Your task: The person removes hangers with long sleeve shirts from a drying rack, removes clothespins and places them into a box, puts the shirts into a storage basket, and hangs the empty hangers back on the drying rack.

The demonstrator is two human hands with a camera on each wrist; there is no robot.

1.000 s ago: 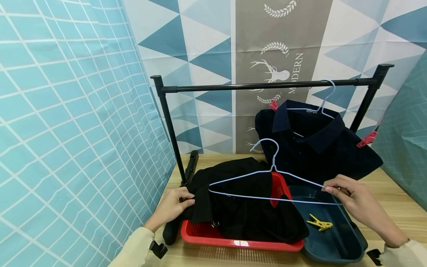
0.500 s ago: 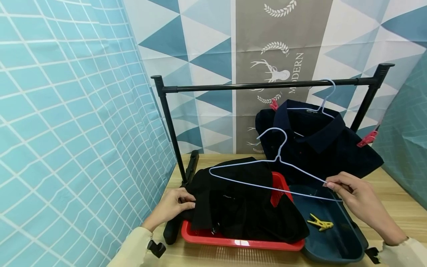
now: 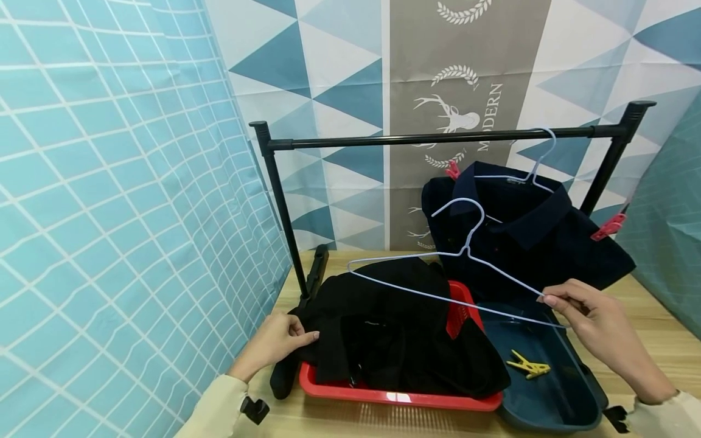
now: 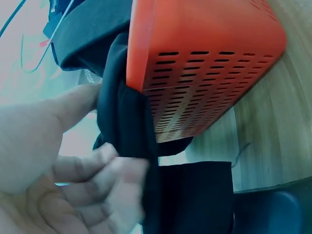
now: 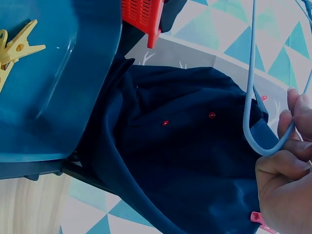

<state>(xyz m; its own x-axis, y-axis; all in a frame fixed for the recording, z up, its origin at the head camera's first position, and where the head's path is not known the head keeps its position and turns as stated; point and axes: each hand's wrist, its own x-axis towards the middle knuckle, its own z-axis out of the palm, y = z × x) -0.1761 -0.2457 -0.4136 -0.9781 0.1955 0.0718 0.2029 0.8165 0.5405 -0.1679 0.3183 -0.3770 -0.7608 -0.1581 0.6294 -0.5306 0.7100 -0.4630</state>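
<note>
A black shirt point(image 3: 394, 286) lies bunched over the red basket point(image 3: 405, 398). My left hand point(image 3: 277, 342) is at its left edge, holding a fold of the cloth between thumb and fingers, as the left wrist view shows. My right hand point(image 3: 588, 319) pinches a pale blue wire hanger point(image 3: 408, 287) by its right shoulder, close to the lower corner. The hanger is held tilted above the shirt, its hook up and its left end stretching over the basket. In the right wrist view the bent hanger corner point(image 5: 263, 150) shows beside my curled fingers.
A navy polo shirt point(image 3: 539, 243) hangs from the black rack point(image 3: 438, 140) on another hanger, with red clothespins point(image 3: 609, 227) on it. A dark blue tray point(image 3: 569, 401) right of the basket holds a yellow clothespin point(image 3: 528, 365). A grid-patterned curtain point(image 3: 126, 213) borders the left side.
The hanger has risen and tilted, its hook and left end going up and its hook drifting right. My right hand has moved slightly up and right. The left hand stays at the shirt.
</note>
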